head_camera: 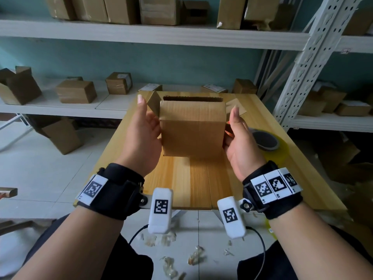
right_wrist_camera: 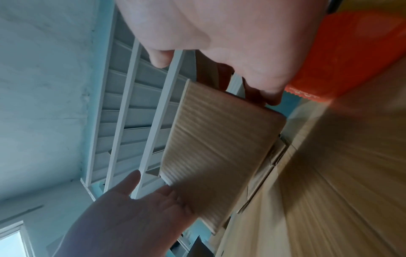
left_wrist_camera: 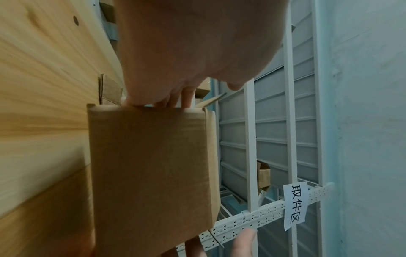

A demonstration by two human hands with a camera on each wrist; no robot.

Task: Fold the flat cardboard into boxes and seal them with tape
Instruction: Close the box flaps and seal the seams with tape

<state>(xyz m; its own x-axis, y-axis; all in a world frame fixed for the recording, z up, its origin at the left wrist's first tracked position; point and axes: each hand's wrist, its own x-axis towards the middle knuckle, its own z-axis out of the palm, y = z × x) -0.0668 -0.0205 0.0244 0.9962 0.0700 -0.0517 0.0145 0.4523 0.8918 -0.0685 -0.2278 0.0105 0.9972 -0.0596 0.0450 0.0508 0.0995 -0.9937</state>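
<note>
A brown cardboard box (head_camera: 192, 126) (left_wrist_camera: 149, 173) (right_wrist_camera: 219, 147) is held upright just above the wooden table (head_camera: 201, 182), its top open and two side flaps sticking out. My left hand (head_camera: 143, 134) (right_wrist_camera: 131, 217) lies flat against the box's left side, thumb pointing up and free, fingers reaching behind the box. On the box's right edge is my right hand (head_camera: 240, 138) (right_wrist_camera: 230, 34), fingers curled round the far corner and thumb raised off it. A tape roll on an orange dispenser (head_camera: 264, 140) (right_wrist_camera: 351, 55) lies on the table just right of that hand.
White metal shelves (head_camera: 141, 33) behind and to the right of the table carry several folded cardboard boxes. More boxes lie on the floor at left (head_camera: 62, 136). Tape scraps litter the floor by my knees (head_camera: 165, 239).
</note>
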